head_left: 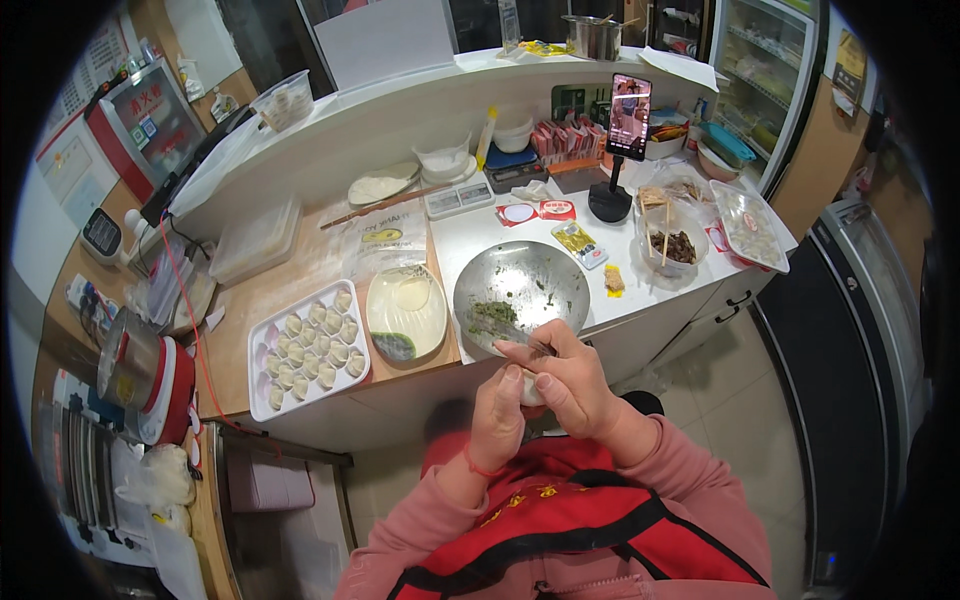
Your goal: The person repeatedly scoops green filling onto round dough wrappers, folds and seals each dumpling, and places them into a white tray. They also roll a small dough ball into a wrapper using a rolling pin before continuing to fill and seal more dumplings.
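Close in front of me, a pale dumpling (529, 390) is pinched between both hands. My left hand (495, 420) is closed around its left side, thumb on top. My right hand (578, 388) presses it from the other side. A thin utensil (522, 339), its kind unclear, also sticks out of the right hand toward the bowl. Just beyond lies a wide metal bowl (555, 275) with chopped green filling (492, 316) at its left side. A cream plate (428, 330) with pale round wrappers (413, 292) stands left of it. Further left, a white tray (262, 372) holds several shaped dumplings (318, 345).
A phone (628, 115) on a black stand (610, 202) rises behind the bowl. To its right are a container of dark food (672, 247) with chopsticks and a clear-lidded tray (748, 225). A floury plastic bag (385, 240) lies behind the plate. Cabinet doors (690, 325) run below the counter.
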Demonstrator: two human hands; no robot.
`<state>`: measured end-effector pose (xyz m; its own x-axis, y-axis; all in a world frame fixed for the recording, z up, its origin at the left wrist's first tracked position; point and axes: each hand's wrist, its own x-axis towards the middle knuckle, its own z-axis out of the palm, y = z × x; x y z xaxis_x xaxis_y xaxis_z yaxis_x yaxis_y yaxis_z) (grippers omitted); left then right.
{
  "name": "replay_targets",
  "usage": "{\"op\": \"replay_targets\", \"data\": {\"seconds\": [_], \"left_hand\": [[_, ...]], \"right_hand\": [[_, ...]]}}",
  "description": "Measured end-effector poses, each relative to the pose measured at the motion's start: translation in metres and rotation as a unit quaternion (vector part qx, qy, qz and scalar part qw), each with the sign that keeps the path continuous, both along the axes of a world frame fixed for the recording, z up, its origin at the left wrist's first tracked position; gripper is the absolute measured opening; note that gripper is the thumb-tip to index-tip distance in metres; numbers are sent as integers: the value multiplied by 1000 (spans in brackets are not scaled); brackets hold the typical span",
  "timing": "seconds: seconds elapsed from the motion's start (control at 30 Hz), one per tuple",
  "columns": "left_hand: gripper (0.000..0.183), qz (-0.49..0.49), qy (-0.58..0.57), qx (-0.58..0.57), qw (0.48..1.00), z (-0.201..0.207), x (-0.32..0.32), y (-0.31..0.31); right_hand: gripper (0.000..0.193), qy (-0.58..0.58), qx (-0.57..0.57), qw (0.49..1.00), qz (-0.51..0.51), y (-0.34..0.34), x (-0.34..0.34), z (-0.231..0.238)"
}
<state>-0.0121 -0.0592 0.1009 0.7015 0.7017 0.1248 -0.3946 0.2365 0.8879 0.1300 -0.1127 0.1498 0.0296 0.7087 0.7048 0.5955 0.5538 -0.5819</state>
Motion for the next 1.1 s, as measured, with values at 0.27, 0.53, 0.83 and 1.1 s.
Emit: {"op": "replay_targets", "data": {"seconds": [0.27,0.53,0.83,1.1], "left_hand": [[43,-9,3,-20,1000,1,2,-1],[35,-63,-4,-233,970,8,10,-4],[26,-95,13,-272,957,-10,13,4],[27,83,60,-104,989,-22,18,-11]], "right_hand": [[39,24,-28,999,-10,-3,-1,-4],[41,350,-145,925,14,4,-13,-44],[40,513,-350,778,90,-3,-7,-60],[29,499,-235,833,43,4,-23,-78]]}}
